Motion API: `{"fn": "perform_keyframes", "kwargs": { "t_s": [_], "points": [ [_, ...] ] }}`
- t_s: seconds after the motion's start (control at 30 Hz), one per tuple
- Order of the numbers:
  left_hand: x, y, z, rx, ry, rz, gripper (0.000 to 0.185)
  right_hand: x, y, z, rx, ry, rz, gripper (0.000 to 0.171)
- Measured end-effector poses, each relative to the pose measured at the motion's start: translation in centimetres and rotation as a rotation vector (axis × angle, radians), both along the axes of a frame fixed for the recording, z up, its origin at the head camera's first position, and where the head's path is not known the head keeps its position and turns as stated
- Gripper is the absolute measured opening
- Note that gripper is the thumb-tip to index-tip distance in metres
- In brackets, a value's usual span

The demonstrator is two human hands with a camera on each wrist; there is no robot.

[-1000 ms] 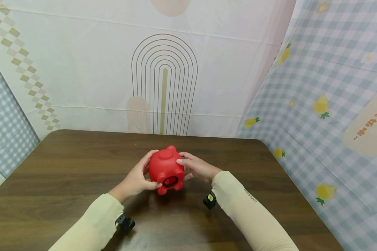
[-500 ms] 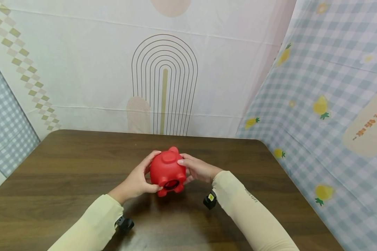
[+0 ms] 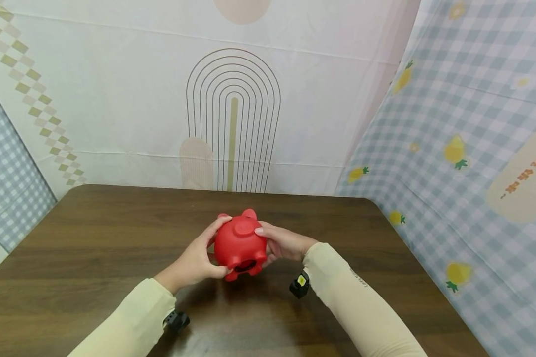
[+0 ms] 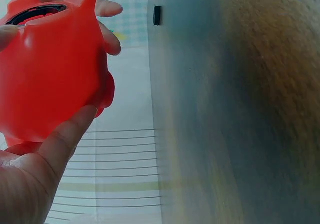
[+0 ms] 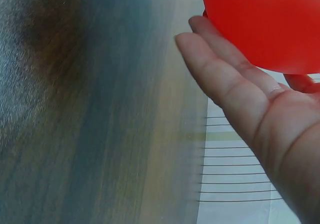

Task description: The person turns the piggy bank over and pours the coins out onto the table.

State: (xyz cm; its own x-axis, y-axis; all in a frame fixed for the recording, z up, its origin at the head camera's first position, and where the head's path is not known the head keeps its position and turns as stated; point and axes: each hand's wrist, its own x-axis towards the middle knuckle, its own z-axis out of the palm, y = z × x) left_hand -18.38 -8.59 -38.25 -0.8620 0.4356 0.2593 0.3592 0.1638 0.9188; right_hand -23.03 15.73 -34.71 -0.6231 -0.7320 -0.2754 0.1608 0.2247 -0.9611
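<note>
Since a second ago the pig [image 3: 240,241] has tipped a little further: both ears now show at its far end, and the black-rimmed hole in its belly sits lower and is seen more edge-on. Both hands have kept nearly the same places.

Pig: red plastic money box, held between the two hands over the middle of the surface [image 3: 94,238]. Belly and stubby feet point toward the person, snout end away. Whether a foot touches the surface cannot be told.

Left hand [image 3: 195,259]: curled round the pig's left flank, thumb hooked under near the feet, fingers reaching up along the far side. Left wrist view shows the thumb [image 4: 65,136] pressed against the red body [image 4: 50,74] and the hole's black rim at the top.

Right hand [image 3: 282,241]: cups the right flank, fingers laid fairly flat along the curve with the tips on the upper side. Right wrist view shows the palm [image 5: 260,114] and fingers under the red curve [image 5: 265,24], touching it.

Sleeves: pale yellow, both arms. Small black camera units at each wrist [image 3: 300,283].

Surface: dark brown wood grain. Behind it hangs a pale cloth with a printed arch [image 3: 234,119]; a blue check cloth with pineapples [image 3: 455,148] stands to the right.
</note>
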Motion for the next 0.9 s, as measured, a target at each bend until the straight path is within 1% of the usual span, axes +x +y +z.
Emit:
{"fn": "perform_keyframes", "kwargs": {
  "t_s": [0.1,0.37,0.57,0.73,0.9],
  "points": [
    [0.13,0.07,0.08,-0.003,0.017,-0.005,0.09,0.03,0.09,0.01,-0.004,0.001,0.007,0.066],
    [0.05,0.29,0.32,-0.005,-0.002,-0.004,0.092,0.26,0.08,0.04,-0.005,0.039,-0.064,0.066],
    [-0.05,0.21,0.13,-0.017,-0.029,-0.01,0.094,0.4,0.19,-0.27,-0.027,0.045,-0.098,0.067],
    [-0.29,0.0,-0.13,-0.029,-0.02,-0.012,0.095,0.65,0.13,-0.49,-0.052,0.054,-0.137,0.066],
    [-0.68,-0.29,-0.38,0.0,-0.007,-0.022,0.094,0.84,-0.07,-0.8,-0.077,0.068,-0.2,0.066]
  ]
}}
